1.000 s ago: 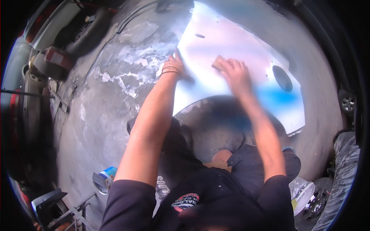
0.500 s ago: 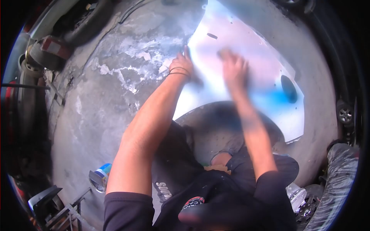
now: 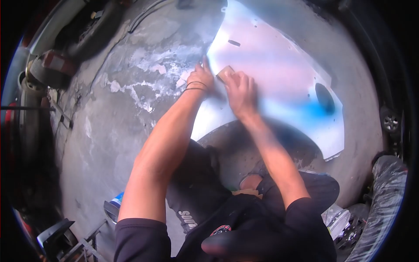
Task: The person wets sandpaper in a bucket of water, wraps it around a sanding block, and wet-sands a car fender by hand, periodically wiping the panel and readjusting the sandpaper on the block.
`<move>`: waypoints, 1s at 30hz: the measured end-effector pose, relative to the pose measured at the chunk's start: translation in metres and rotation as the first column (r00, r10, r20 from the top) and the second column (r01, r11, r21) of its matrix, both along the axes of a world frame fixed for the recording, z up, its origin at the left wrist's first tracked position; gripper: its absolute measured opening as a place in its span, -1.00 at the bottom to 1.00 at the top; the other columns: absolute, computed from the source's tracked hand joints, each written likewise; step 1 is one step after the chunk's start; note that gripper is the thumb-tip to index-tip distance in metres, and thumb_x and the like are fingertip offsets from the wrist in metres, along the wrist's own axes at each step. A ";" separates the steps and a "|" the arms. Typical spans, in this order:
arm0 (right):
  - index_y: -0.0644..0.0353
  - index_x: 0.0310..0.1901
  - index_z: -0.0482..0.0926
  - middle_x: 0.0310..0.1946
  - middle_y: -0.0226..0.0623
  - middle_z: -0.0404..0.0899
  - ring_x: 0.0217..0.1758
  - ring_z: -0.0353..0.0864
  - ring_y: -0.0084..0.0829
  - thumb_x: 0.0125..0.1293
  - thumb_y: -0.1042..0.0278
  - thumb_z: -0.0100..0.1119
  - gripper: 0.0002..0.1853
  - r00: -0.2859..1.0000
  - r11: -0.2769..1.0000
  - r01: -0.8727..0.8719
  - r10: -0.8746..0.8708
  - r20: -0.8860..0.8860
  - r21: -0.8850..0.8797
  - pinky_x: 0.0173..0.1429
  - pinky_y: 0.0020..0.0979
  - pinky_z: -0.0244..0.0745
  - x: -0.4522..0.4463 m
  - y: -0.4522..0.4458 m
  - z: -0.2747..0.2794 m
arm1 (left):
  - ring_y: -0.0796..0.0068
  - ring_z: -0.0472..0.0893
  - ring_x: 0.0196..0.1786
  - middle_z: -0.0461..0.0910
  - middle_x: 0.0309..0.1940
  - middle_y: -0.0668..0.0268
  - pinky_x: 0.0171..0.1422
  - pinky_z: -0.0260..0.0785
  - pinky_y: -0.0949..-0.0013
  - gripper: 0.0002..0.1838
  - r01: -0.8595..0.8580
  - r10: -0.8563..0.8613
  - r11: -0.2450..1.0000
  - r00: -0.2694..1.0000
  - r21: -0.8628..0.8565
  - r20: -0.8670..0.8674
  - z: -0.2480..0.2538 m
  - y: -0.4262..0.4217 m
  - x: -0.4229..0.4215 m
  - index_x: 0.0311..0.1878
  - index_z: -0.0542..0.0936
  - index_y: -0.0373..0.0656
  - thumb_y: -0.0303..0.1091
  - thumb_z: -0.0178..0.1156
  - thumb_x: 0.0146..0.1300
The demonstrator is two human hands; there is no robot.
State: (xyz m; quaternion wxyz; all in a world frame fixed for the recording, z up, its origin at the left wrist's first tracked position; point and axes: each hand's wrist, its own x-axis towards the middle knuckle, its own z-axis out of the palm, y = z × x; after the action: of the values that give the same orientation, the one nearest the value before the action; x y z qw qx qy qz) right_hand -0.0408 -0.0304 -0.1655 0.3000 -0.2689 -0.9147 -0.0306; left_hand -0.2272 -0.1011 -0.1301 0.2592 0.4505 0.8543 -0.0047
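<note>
A curved fender-like panel [image 3: 279, 65], white and pinkish with a blue patch and an oval hole at its right, lies over the floor in front of me. My right hand [image 3: 241, 89] is closed on a small tan block [image 3: 225, 73], which rests on the panel near its left edge. Just to the left, my left hand [image 3: 200, 77], with dark bands at the wrist, is at the panel's left edge. Its fingers are apart, one pointing up along the edge, and nothing shows in it.
A blue and white can [image 3: 114, 206] stands at the lower left beside a metal frame [image 3: 85, 244]. Tyres and car parts line the left side. A wheel [image 3: 349, 227] and plastic-wrapped item [image 3: 386, 196] are at the lower right. The floor [image 3: 109, 131] is stained.
My right hand has moved left across the panel with the tan block, close to my left hand. My left hand keeps its place at the panel's edge. The view has shifted slightly.
</note>
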 end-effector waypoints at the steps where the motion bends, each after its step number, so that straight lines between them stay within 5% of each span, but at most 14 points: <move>1: -0.07 0.44 0.60 0.20 -0.07 0.59 0.20 0.59 0.05 0.43 0.27 0.43 -0.45 0.995 0.995 -0.097 0.096 -0.004 -0.013 0.21 0.11 0.61 0.003 -0.005 -0.001 | -0.37 0.49 0.59 0.16 0.69 -0.40 0.64 0.47 -0.07 0.92 0.001 -0.001 1.000 1.000 -0.006 0.000 0.001 0.000 -0.001 0.83 -0.36 -0.33 0.36 0.82 -0.31; 6: -0.11 0.43 0.60 0.21 -0.05 0.57 0.25 0.58 0.11 0.42 0.28 0.44 -0.44 0.977 0.977 0.209 -0.211 -0.030 -0.049 0.23 0.09 0.64 0.009 0.050 0.023 | -0.36 0.48 0.61 0.15 0.70 -0.41 0.66 0.44 -0.08 0.93 0.006 -0.005 1.000 1.000 -0.027 0.030 0.013 -0.004 0.006 0.83 -0.39 -0.35 0.36 0.81 -0.30; 8: -0.13 0.43 0.68 0.28 -0.05 0.62 0.35 0.56 0.10 0.54 0.19 0.34 -0.54 0.928 0.904 0.371 -0.367 0.056 -0.215 0.41 0.13 0.55 0.000 0.028 0.033 | -0.35 0.47 0.62 0.15 0.70 -0.41 0.68 0.41 -0.06 0.93 0.007 -0.007 1.000 1.000 -0.014 0.026 -0.001 0.002 0.000 0.82 -0.41 -0.35 0.34 0.81 -0.28; 12: 0.01 0.32 0.74 0.28 -0.04 0.65 0.35 0.59 0.12 0.47 0.38 0.36 -0.60 0.999 0.983 0.041 -0.041 0.008 -0.177 0.40 0.14 0.52 0.060 0.003 -0.006 | -0.34 0.47 0.62 0.16 0.69 -0.42 0.69 0.40 -0.02 0.92 0.006 -0.002 0.997 0.999 -0.073 0.051 0.027 -0.001 0.007 0.82 -0.41 -0.37 0.34 0.81 -0.28; 15: 0.08 0.32 0.72 0.30 -0.03 0.63 0.36 0.57 0.14 0.45 0.42 0.34 -0.58 0.962 0.936 0.153 -0.215 -0.170 -0.317 0.42 0.14 0.49 0.152 0.055 0.022 | -0.29 0.51 0.60 0.21 0.67 -0.39 0.66 0.45 -0.02 0.91 0.020 -0.019 0.996 1.000 -0.085 0.016 0.030 -0.004 0.013 0.82 -0.41 -0.36 0.38 0.79 -0.23; 18: 0.11 0.35 0.70 0.30 0.01 0.62 0.35 0.56 0.16 0.45 0.41 0.35 -0.56 0.889 0.920 0.347 -0.385 -0.249 -0.185 0.44 0.12 0.47 0.177 0.071 0.004 | -0.27 0.49 0.62 0.20 0.69 -0.37 0.69 0.44 -0.02 0.87 0.028 -0.031 0.995 0.999 -0.096 -0.025 0.024 0.000 0.015 0.83 -0.42 -0.33 0.41 0.77 -0.15; 20: 0.04 0.39 0.66 0.31 -0.05 0.62 0.36 0.56 0.14 0.42 0.39 0.38 -0.50 0.873 0.893 0.417 -0.446 -0.198 -0.171 0.44 0.12 0.49 0.148 0.055 -0.006 | -0.30 0.35 0.72 0.02 0.77 -0.39 0.74 0.37 -0.02 0.88 0.093 -0.100 0.987 0.994 -0.130 -0.049 0.024 0.005 0.013 0.82 -0.41 -0.38 0.42 0.76 -0.16; 25: -0.13 0.49 0.56 0.40 -0.22 0.56 0.42 0.54 0.04 0.44 0.35 0.35 -0.41 0.986 0.951 0.164 -0.158 0.044 -0.262 0.45 0.06 0.52 0.058 -0.004 0.012 | -0.31 0.19 0.79 -0.18 0.83 -0.35 0.78 0.32 -0.02 0.90 0.118 -0.126 0.984 0.991 -0.133 -0.055 0.010 0.004 0.007 0.79 -0.40 -0.46 0.46 0.76 -0.19; 30: -0.07 0.37 0.73 0.39 -0.18 0.61 0.44 0.52 0.04 0.50 0.40 0.28 -0.56 0.970 0.982 -0.185 0.190 0.151 -0.042 0.53 0.08 0.43 0.213 0.083 0.004 | -0.38 0.29 0.74 -0.05 0.74 -0.56 0.79 0.29 -0.02 0.93 0.094 -0.097 0.989 0.995 -0.117 -0.022 0.016 0.003 0.006 0.78 -0.47 -0.47 0.47 0.75 -0.18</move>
State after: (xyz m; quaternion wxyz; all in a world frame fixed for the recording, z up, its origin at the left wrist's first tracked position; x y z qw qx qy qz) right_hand 0.1723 0.0525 -0.1614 0.2261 -0.1822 -0.9569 -0.0103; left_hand -0.2207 -0.0983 -0.1145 0.2725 0.4749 0.8336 -0.0728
